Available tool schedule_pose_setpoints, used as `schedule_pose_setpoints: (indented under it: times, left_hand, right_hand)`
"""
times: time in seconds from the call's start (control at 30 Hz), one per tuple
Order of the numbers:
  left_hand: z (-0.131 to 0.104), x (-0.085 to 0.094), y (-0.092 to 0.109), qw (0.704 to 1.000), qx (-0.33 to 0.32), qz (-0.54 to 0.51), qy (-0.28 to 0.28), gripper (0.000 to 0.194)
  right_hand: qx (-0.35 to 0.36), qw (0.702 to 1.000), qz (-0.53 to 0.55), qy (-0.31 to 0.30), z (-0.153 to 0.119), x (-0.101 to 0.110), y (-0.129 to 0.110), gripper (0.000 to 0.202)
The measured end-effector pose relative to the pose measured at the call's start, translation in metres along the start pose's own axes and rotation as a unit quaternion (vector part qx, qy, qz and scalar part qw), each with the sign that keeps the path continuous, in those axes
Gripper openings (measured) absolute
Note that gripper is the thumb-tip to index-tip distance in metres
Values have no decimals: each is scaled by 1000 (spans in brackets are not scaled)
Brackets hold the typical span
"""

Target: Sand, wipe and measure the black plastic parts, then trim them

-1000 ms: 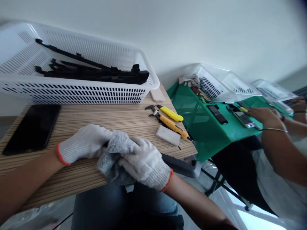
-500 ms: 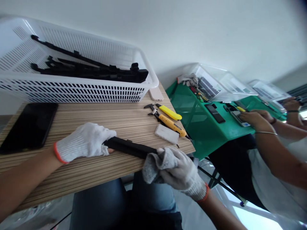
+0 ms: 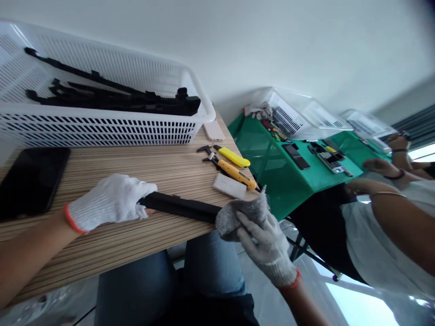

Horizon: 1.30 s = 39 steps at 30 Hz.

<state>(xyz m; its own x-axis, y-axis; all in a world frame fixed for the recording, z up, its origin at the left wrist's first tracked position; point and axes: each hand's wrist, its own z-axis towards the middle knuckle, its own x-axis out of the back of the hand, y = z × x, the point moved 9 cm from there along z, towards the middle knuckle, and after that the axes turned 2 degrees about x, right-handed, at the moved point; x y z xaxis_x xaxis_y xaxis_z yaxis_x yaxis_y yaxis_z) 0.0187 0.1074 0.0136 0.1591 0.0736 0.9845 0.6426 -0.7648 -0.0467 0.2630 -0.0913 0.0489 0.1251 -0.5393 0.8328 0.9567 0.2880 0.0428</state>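
Observation:
A long black plastic strip (image 3: 185, 207) lies across the front of the wood-grain table (image 3: 102, 240), pointing to the right. My left hand (image 3: 115, 202), in a white knit glove with an orange cuff, is closed around its left end. At the strip's other end, my gloved right hand (image 3: 265, 242) grips a grey cloth (image 3: 239, 215) that covers that end. Whether the cloth wraps fully around the strip is hidden. Just beyond the cloth lie a whitish block (image 3: 229, 186) and a yellow-handled tool with a cord (image 3: 236, 174).
A white basket (image 3: 102, 131) with several black strips stands at the back. A black phone (image 3: 32, 181), a yellow utility knife (image 3: 233, 156), calipers (image 3: 205, 149) and a pale phone (image 3: 214, 130) lie around. Right, a co-worker's arm (image 3: 390, 203) is near a green table (image 3: 288, 181).
My right hand and the cloth have shifted right and up along the strip, and the cloth now stands up at one corner. The co-worker's hands have drawn back from the green table.

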Motion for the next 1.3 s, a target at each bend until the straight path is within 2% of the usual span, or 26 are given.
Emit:
schedule_pose_setpoints:
  times: [0.1, 0.2, 0.33, 0.43, 0.5, 0.6, 0.77, 0.93, 1.07, 1.23, 1.3]
  left_hand:
    - [-1, 0, -1, 1000, -5, 3, 11, 9]
    - [-1, 0, 0, 1000, -8, 15, 16, 6]
    - [-1, 1, 1, 999, -13, 20, 23, 8]
    - [-2, 2, 2, 1000, -17, 12, 19, 10]
    - [-3, 2, 2, 1000, -16, 7, 11, 12]
    - [-3, 2, 1, 1000, -1, -1, -1, 13]
    - [-1, 2, 1, 1000, 11, 16, -23, 14]
    - [-1, 0, 3, 999, 3, 30, -31, 14]
    - [-1, -2, 0, 999, 7, 34, -19, 19]
    - [-2, 2, -4, 998, 13, 2, 63, 40]
    - [-2, 1, -4, 997, 18, 13, 75, 45]
  right_hand:
    - [9, 999, 28, 16, 18, -12, -16, 29]
    - [33, 998, 43, 34, 19, -12, -17, 27]
    - [66, 996, 27, 44, -10, 2, 5, 25]
    - [48, 998, -9, 29, -31, 11, 27, 29]
    - [39, 999, -18, 22, -34, 12, 31, 33]
    - [41, 999, 9, 18, -19, 5, 21, 37]
    - [70, 996, 53, 15, 11, -5, 1, 29]
    - [109, 993, 34, 15, -1, 7, 14, 24]
    - [107, 993, 41, -7, -4, 6, 20, 28]
    - [92, 993, 72, -34, 14, -15, 8, 35]
    - [96, 992, 78, -37, 15, -17, 7, 33]
